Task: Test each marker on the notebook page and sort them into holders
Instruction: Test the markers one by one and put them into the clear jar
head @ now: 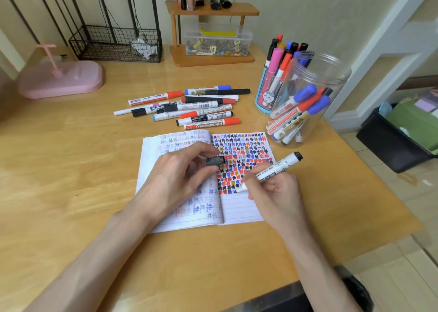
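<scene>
An open lined notebook (239,211) lies on the wooden desk, its right page crowded with red, blue, black and yellow test marks. My right hand (276,193) holds an uncapped white marker (272,169) with a black end, its tip touching the page just below the marks. My left hand (180,172) rests on the left page and pinches the black cap (214,160). A loose pile of markers (189,105) lies beyond the notebook. At the right stand a blue cartoon pen cup (266,98) and a clear plastic jar (305,103), both holding several markers.
A pink tray (61,79) sits at the far left, a black wire basket (116,44) behind it. A wooden shelf (213,34) with a clear box of small parts stands at the back. The desk's right edge drops to a dark bin (398,141) on the floor.
</scene>
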Available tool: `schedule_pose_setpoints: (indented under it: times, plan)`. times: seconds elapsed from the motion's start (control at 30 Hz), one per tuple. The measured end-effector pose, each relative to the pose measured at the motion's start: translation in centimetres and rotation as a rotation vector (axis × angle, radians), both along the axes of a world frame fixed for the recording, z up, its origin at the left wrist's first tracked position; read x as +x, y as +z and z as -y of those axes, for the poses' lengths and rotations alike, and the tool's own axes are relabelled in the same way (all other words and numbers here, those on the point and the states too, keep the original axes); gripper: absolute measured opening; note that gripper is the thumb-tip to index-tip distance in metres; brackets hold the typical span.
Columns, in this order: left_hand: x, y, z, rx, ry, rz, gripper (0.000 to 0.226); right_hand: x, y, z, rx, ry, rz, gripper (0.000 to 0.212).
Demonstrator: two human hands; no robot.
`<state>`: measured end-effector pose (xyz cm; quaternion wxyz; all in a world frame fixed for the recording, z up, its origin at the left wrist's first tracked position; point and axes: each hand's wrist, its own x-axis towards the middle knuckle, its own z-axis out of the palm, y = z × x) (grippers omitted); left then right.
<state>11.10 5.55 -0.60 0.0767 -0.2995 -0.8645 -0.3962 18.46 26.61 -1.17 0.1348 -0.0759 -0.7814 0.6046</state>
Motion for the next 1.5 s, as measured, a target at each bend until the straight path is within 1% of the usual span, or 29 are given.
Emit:
schedule_pose_setpoints:
  times: [0.07,0.13,0.2,0.33,0.53,0.63,0.67,0.77,0.87,0.97,1.1,1.2,1.27,1.4,1.43,1.47,1.5]
  plan:
    - [0.0,0.1,0.1,0.036,-0.006,-0.002,0.022,0.0,0.5,-0.1,-0.151,0.002,-0.038,0.009]
    - [-0.1,0.1,0.0,0.056,-0.034,-0.002,0.024,0.1,1.1,-0.2,-0.267,-0.002,-0.079,0.004]
    - [-0.2,0.0,-0.1,0.059,-0.062,-0.011,0.025,0.2,1.4,-0.2,-0.308,-0.028,-0.118,0.009]
    - [-0.4,-0.3,-0.2,0.044,-0.074,-0.052,0.027,0.6,1.5,0.1,-0.293,-0.015,-0.163,0.017]
    - [-0.1,-0.4,-0.4,0.045,-0.109,-0.045,0.023,0.8,1.2,0.2,-0.243,0.088,-0.139,0.015]
    - [0.0,-0.4,-0.4,0.067,-0.094,0.002,0.019,1.1,1.4,0.4,-0.228,0.074,-0.134,0.029]
    - [0.0,-0.4,-0.4,0.077,-0.099,0.022,0.019,1.1,1.3,0.3,-0.216,0.073,-0.132,0.031]
    - [0.3,-0.4,-0.5,0.142,-0.107,0.078,0.015,0.9,1.2,0.3,-0.206,0.096,-0.135,0.026]
    - [0.5,-0.2,-0.7,0.195,-0.087,0.099,0.015,0.8,0.7,0.1,-0.197,0.108,-0.160,0.025]
    - [0.9,-0.1,-1.0,0.199,-0.079,0.080,0.015,0.8,0.6,0.1,-0.196,0.116,-0.168,0.028]
    - [0.9,-0.1,-1.0,0.177,-0.079,0.030,0.015,0.8,0.5,0.1,-0.173,0.110,-0.166,0.026]
    - [0.9,-0.2,-1.0,0.185,-0.088,0.077,0.016,0.8,0.6,0.1,-0.185,0.112,-0.186,0.024]
    - [0.8,-0.2,-1.3,0.171,-0.112,0.135,0.018,0.8,1.0,0.2,-0.216,0.084,-0.196,0.024]
    - [0.8,0.2,-1.5,0.116,-0.092,0.111,0.025,1.2,2.0,-0.5,-0.310,-0.075,-0.238,0.023]
    - [0.9,0.3,-1.4,0.119,-0.081,0.109,0.024,1.3,2.3,-0.7,-0.331,-0.089,-0.242,0.024]
    - [1.0,0.3,-1.3,0.125,-0.073,0.109,0.022,1.5,2.4,-0.9,-0.338,-0.092,-0.244,0.032]
    - [1.2,0.4,-1.2,0.129,-0.066,0.107,0.020,1.8,2.5,-1.1,-0.335,-0.099,-0.249,0.045]
